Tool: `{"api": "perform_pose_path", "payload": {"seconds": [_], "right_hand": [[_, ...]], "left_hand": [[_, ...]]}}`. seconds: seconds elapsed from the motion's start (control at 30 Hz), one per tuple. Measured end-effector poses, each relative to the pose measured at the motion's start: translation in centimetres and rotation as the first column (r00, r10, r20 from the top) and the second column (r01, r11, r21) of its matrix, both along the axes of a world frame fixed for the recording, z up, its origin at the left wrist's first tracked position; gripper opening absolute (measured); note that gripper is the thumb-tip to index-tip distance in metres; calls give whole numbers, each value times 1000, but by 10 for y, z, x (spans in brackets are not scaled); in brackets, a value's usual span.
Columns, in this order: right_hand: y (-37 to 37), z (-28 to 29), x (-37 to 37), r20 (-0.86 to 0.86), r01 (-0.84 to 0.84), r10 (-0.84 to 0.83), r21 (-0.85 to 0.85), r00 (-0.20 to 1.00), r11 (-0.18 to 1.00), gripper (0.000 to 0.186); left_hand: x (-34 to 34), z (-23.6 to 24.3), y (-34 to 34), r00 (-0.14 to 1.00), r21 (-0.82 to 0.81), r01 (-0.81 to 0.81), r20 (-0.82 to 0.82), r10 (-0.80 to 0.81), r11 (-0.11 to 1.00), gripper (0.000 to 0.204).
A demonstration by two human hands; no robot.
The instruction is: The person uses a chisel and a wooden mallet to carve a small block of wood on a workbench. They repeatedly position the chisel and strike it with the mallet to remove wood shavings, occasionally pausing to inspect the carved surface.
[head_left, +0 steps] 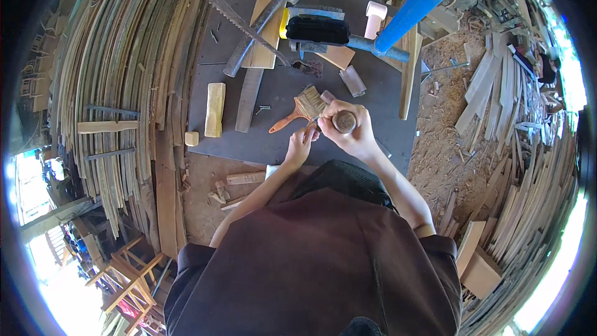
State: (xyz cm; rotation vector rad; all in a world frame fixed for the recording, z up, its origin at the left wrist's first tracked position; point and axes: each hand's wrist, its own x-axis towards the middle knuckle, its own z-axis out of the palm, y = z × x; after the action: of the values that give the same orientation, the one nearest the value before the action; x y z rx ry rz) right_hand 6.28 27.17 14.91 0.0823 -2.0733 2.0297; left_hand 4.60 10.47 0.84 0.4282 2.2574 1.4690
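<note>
My right hand (349, 138) is closed round a tool with a round wooden handle end (344, 122); its working end is hidden below the hand. Close against it on the left, my left hand (301, 145) has its fingers pinched together at the front edge of the dark tabletop (217, 140). What those fingers hold, if anything, is too small to make out. Just beyond both hands lies a wide paintbrush (297, 112) with an orange handle and pale bristles. A short grey-brown block (353, 81) lies further back to the right.
A hammer (261, 25) and a saw blade (239, 18) lie at the back left, over a light board (267, 50). Wooden blocks (214, 110) and nails (263, 108) lie to the left. A blue metal frame (410, 12) overhangs the far side. Timber stacks (118, 87) flank the table.
</note>
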Motion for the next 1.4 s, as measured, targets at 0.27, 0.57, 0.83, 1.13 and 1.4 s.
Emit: {"api": "perform_pose_path", "payload": {"seconds": [0.27,0.57,0.83,1.13,1.4], "right_hand": [[1,10,-1,-50,77,-73,92,996,993,12],[4,11,3,-60,41,-33,131,998,990,11],[4,15,11,133,60,-38,-167,990,984,12],[6,8,11,82,68,-67,-14,994,998,12],[8,-7,11,98,59,-49,-95,994,994,12]], "left_hand": [[-7,2,3,1000,15,31,-1,-31,999,35],[-4,-8,1,998,53,35,46,-37,998,34],[0,-45,0,989,175,28,135,-52,984,30],[-4,-6,7,995,73,70,64,-75,995,34],[2,-48,7,982,173,-7,186,-26,985,37]]}}
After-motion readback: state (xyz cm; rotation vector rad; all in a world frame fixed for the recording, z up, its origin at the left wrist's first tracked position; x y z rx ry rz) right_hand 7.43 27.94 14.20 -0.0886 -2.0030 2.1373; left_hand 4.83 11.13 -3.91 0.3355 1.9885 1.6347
